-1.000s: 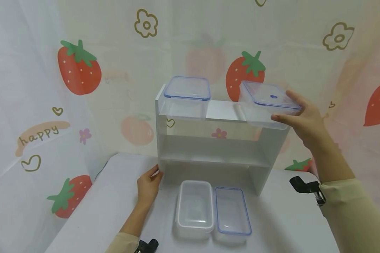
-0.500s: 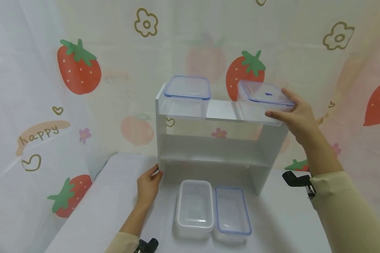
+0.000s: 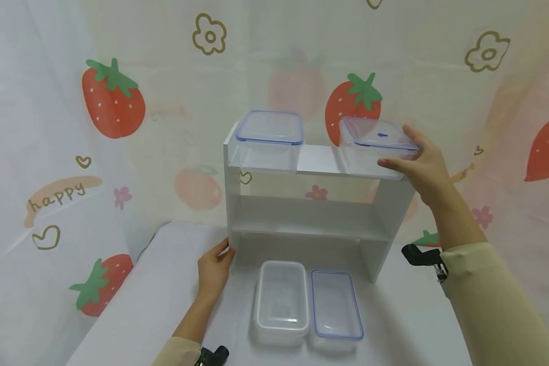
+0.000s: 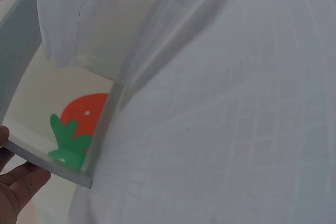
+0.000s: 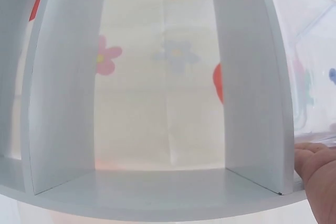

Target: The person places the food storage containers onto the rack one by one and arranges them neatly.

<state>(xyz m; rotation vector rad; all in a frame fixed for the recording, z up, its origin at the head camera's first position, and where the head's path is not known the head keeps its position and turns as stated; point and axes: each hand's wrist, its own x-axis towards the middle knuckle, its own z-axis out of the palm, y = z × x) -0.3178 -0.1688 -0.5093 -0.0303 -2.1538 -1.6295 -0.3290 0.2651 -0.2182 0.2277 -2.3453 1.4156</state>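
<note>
My right hand (image 3: 423, 170) holds a clear food container (image 3: 370, 155) with a blue-rimmed lid at the right end of the white shelf unit's (image 3: 311, 216) top board. The thumb lies along its front, and the fingers reach over its right side. In the right wrist view, part of that hand (image 5: 319, 177) and the container (image 5: 315, 72) show beside the top board. Low on the unit's left side, my left hand (image 3: 214, 272) pinches the front edge of the side panel. The left wrist view shows its fingers (image 4: 26, 182) at the panel (image 4: 58, 169).
Another blue-lidded container (image 3: 270, 145) stands at the top board's left end. On the white table (image 3: 421, 310) before the unit sit a container with a whitish lid (image 3: 282, 297) and a blue-rimmed one (image 3: 337, 307), side by side. A strawberry-print curtain (image 3: 174, 101) hangs behind.
My right hand has moved left with the food container, bringing it further in over the top board and slightly lower. The left hand has stayed at the side panel.
</note>
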